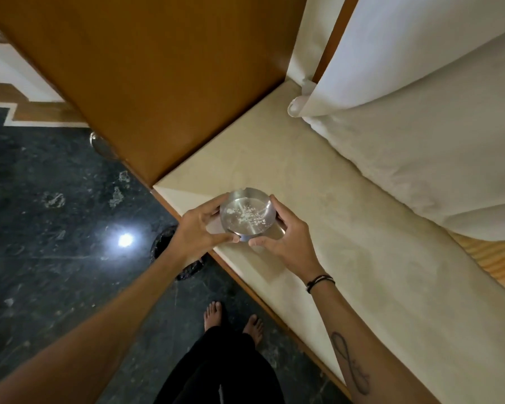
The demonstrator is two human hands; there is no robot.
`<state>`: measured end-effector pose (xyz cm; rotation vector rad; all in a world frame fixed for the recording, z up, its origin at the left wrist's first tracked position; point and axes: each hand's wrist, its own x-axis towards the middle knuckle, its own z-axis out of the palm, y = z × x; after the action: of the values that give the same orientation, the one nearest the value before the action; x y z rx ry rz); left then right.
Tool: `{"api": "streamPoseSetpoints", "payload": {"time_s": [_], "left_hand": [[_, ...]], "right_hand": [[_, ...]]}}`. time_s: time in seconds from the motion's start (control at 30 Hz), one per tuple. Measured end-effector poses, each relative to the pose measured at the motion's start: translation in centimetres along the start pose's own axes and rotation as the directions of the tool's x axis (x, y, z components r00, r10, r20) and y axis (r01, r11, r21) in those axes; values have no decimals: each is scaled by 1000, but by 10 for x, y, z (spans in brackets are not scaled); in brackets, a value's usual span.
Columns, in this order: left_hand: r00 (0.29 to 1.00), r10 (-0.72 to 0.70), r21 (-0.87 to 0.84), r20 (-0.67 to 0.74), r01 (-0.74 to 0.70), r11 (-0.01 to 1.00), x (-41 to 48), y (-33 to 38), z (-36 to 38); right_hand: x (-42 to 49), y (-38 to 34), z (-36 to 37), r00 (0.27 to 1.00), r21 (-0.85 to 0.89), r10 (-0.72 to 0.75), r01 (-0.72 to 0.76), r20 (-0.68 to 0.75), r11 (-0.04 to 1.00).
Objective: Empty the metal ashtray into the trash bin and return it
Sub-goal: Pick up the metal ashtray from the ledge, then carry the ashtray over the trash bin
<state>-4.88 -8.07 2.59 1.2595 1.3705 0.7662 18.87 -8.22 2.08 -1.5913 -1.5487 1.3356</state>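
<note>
Black-lined, the trash bin sits on the dark floor, half hidden under the left hand. That hand and the right hand each grip a side of the metal ashtray, held over the cream ledge's near-left corner. Round, with no long axis, it faces mouth up, white ash inside. Tipping and returning both seem left to do.

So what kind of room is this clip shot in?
Probably a bedroom, maybe a hotel room. A cream padded ledge runs beside white bedding, a wood panel stands behind, and the floor is dark polished stone. Both hands hold the metal ashtray.
</note>
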Motion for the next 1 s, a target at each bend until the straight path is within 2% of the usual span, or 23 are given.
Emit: {"api": "streamPoseSetpoints", "payload": {"time_s": [0.3, 0.53, 0.67, 0.8, 1.0], "left_hand": [[995, -49, -51, -86, 45, 998, -79, -40, -71], [995, -78, 0, -61, 79, 997, -129, -122, -156], [996, -85, 20, -20, 85, 996, -127, -180, -191], [990, -140, 1, 21, 140, 990, -108, -250, -201], [948, -315, -58, 41, 317, 947, -55, -363, -177]], "right_hand": [[-33, -21, 94, 1000, 108, 27, -27, 2, 994], [-51, -27, 215, 997, 129, 72, -74, 16, 989], [-47, 10, 284, 981, 200, 194, -183, -33, 962], [-27, 60, 331, 953, 272, 302, -287, -15, 919], [32, 148, 377, 909, 254, 416, -405, 14, 878]]}}
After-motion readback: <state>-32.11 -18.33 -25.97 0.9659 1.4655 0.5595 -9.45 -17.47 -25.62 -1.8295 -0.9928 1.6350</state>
